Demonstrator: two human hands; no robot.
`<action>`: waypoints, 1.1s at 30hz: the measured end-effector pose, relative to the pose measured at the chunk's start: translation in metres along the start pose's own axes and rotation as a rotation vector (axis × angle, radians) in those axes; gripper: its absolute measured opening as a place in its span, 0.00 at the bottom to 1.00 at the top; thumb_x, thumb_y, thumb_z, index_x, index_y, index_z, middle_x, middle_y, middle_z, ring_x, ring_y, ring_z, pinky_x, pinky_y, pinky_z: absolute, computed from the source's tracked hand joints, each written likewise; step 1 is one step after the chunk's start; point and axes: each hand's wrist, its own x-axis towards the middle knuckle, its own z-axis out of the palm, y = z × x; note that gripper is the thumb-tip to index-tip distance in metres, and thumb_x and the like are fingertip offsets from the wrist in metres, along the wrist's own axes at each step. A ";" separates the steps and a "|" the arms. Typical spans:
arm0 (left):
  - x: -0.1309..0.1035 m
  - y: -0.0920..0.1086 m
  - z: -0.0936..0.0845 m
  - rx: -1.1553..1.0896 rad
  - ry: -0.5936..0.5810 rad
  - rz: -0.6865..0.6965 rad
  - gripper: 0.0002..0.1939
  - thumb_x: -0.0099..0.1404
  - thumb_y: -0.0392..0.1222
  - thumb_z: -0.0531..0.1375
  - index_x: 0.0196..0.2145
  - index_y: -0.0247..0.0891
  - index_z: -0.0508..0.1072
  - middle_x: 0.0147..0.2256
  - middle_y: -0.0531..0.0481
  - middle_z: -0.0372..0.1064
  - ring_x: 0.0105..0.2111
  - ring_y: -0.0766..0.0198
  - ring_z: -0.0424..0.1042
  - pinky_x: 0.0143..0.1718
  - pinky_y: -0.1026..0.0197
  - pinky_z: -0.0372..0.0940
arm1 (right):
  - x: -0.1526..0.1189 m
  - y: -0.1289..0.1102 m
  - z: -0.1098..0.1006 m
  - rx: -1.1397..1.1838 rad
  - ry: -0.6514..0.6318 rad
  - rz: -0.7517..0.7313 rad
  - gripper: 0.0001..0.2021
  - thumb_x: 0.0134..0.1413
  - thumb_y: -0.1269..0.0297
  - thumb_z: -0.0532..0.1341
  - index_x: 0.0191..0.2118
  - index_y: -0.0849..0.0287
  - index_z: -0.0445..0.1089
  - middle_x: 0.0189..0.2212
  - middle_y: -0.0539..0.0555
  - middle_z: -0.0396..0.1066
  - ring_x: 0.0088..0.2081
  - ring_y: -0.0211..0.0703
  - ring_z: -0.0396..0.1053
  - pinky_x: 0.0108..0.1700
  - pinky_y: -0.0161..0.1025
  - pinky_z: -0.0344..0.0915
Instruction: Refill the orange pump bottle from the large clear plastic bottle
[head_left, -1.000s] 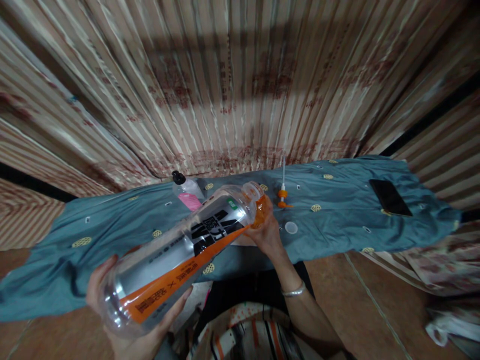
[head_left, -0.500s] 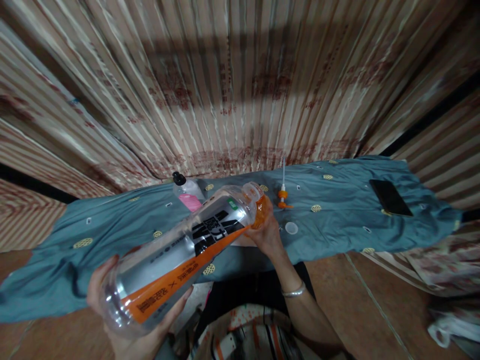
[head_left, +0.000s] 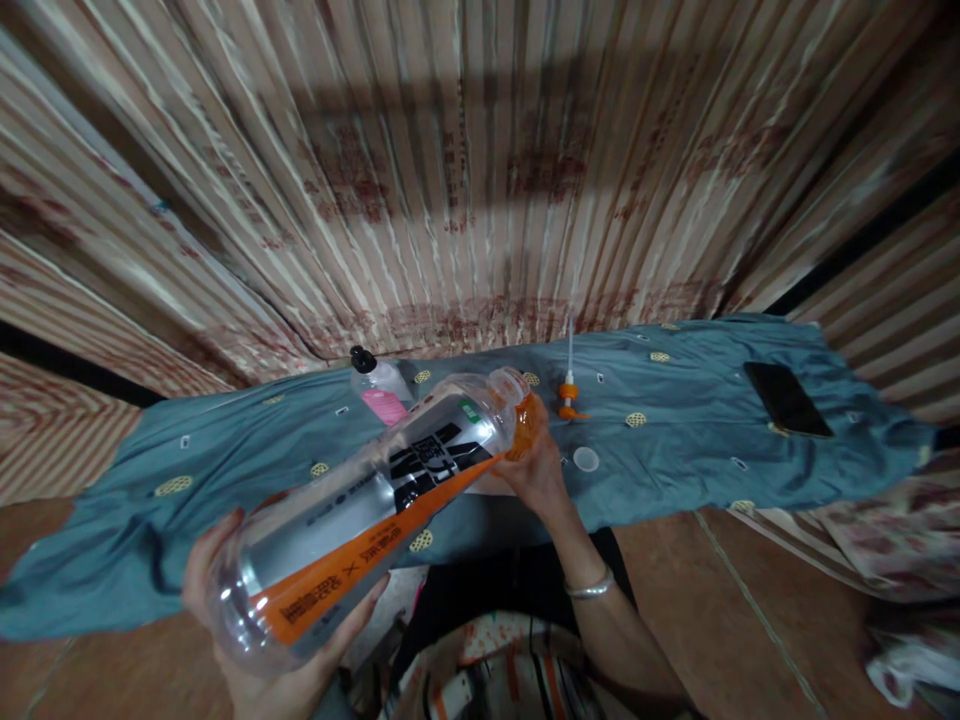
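A large clear bottle (head_left: 367,510) with a silver and orange label lies tilted across the view, its neck up and to the right. My left hand (head_left: 277,640) is wrapped round the bottle's base. My right hand (head_left: 538,465), with a bracelet on the wrist, grips a small orange container (head_left: 523,428) beside the large bottle's mouth. Whether the two openings touch is hidden. To the right, an orange pump head (head_left: 568,395) with a long pale tube rests on the cloth, and a round whitish disc (head_left: 586,459) lies nearer to me.
A blue-green patterned cloth (head_left: 682,440) covers the long surface. Behind the large bottle is a clear bottle with a black cap and pink label (head_left: 384,402). A dark phone (head_left: 787,398) lies at the right. Striped curtains (head_left: 480,180) hang behind and at both sides.
The whole view has shifted slightly, with objects a little further right. Both hands keep their hold, and the large bottle stays tilted much as before.
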 end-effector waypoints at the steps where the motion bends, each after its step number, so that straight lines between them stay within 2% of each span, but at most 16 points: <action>1: 0.000 -0.001 0.000 0.004 0.000 0.031 0.59 0.55 0.59 0.79 0.78 0.51 0.61 0.64 0.43 0.71 0.66 0.40 0.70 0.69 0.36 0.72 | 0.000 0.000 0.000 0.009 -0.007 0.006 0.55 0.46 0.64 0.78 0.78 0.55 0.55 0.66 0.64 0.78 0.64 0.63 0.80 0.68 0.60 0.78; 4: 0.001 -0.001 0.001 -0.006 0.005 0.044 0.59 0.53 0.56 0.79 0.78 0.48 0.62 0.64 0.42 0.71 0.65 0.44 0.71 0.70 0.40 0.71 | 0.000 0.000 0.000 0.027 -0.020 0.024 0.56 0.46 0.65 0.77 0.79 0.56 0.54 0.66 0.65 0.77 0.65 0.63 0.80 0.68 0.59 0.78; 7: 0.000 0.002 0.002 -0.032 0.017 -0.053 0.57 0.53 0.56 0.79 0.76 0.54 0.64 0.59 0.44 0.72 0.68 0.42 0.68 0.66 0.39 0.75 | 0.000 0.003 0.000 0.017 -0.012 0.030 0.56 0.46 0.63 0.78 0.79 0.56 0.54 0.68 0.66 0.76 0.67 0.64 0.78 0.70 0.61 0.75; 9: 0.000 0.003 0.003 -0.039 0.032 -0.065 0.57 0.53 0.59 0.79 0.76 0.58 0.64 0.57 0.45 0.73 0.68 0.40 0.67 0.63 0.37 0.78 | 0.000 0.004 0.000 -0.001 -0.003 0.023 0.56 0.45 0.62 0.79 0.78 0.57 0.54 0.68 0.67 0.75 0.68 0.65 0.77 0.72 0.62 0.73; 11: 0.000 0.002 0.003 -0.043 0.025 -0.029 0.58 0.52 0.59 0.79 0.77 0.57 0.64 0.58 0.46 0.72 0.66 0.41 0.69 0.67 0.36 0.74 | 0.000 0.004 0.000 -0.019 0.006 0.016 0.56 0.44 0.63 0.79 0.78 0.59 0.55 0.69 0.69 0.74 0.69 0.66 0.75 0.73 0.63 0.72; 13: 0.001 0.002 0.002 -0.048 0.012 0.016 0.60 0.50 0.57 0.80 0.77 0.52 0.63 0.60 0.45 0.71 0.64 0.44 0.70 0.74 0.38 0.66 | -0.001 0.004 0.000 -0.022 0.006 0.022 0.56 0.44 0.63 0.79 0.78 0.58 0.55 0.68 0.69 0.75 0.69 0.67 0.76 0.72 0.63 0.73; 15: 0.001 0.002 0.001 -0.048 0.000 0.016 0.60 0.51 0.53 0.81 0.77 0.49 0.63 0.62 0.43 0.70 0.65 0.45 0.70 0.77 0.38 0.60 | -0.001 0.004 0.000 -0.006 -0.001 0.037 0.56 0.45 0.63 0.78 0.78 0.56 0.54 0.68 0.67 0.76 0.67 0.66 0.77 0.71 0.63 0.74; 20: -0.003 0.004 0.000 -0.054 -0.001 -0.052 0.59 0.53 0.51 0.80 0.78 0.52 0.62 0.62 0.41 0.70 0.72 0.39 0.63 0.72 0.36 0.68 | -0.001 0.002 -0.001 -0.001 -0.006 0.026 0.56 0.45 0.63 0.79 0.78 0.54 0.54 0.68 0.65 0.76 0.68 0.65 0.77 0.71 0.63 0.74; 24: -0.003 0.001 -0.001 -0.018 -0.030 0.002 0.61 0.52 0.51 0.80 0.79 0.54 0.59 0.62 0.43 0.70 0.73 0.38 0.62 0.73 0.36 0.67 | -0.001 0.001 -0.001 -0.001 -0.008 0.023 0.53 0.46 0.64 0.78 0.77 0.54 0.57 0.68 0.64 0.75 0.67 0.64 0.77 0.71 0.61 0.74; 28: 0.000 -0.002 -0.002 -0.021 -0.010 -0.007 0.58 0.54 0.52 0.79 0.78 0.49 0.61 0.62 0.43 0.70 0.68 0.42 0.67 0.76 0.38 0.61 | -0.001 0.001 0.000 -0.006 -0.009 0.048 0.55 0.45 0.64 0.79 0.78 0.55 0.55 0.68 0.66 0.75 0.67 0.65 0.77 0.71 0.64 0.73; 31: 0.003 -0.003 -0.002 0.003 -0.049 0.050 0.57 0.54 0.52 0.80 0.76 0.48 0.63 0.59 0.44 0.70 0.62 0.46 0.72 0.75 0.40 0.63 | -0.001 0.001 0.000 -0.016 -0.001 0.045 0.55 0.45 0.64 0.78 0.77 0.57 0.54 0.67 0.67 0.76 0.66 0.67 0.78 0.70 0.66 0.74; 33: 0.004 -0.001 -0.001 -0.009 -0.030 0.048 0.57 0.53 0.53 0.81 0.76 0.48 0.64 0.59 0.44 0.70 0.60 0.47 0.73 0.75 0.41 0.62 | -0.001 0.000 0.000 -0.022 0.002 0.050 0.55 0.44 0.64 0.78 0.77 0.57 0.55 0.66 0.67 0.77 0.64 0.67 0.79 0.69 0.65 0.75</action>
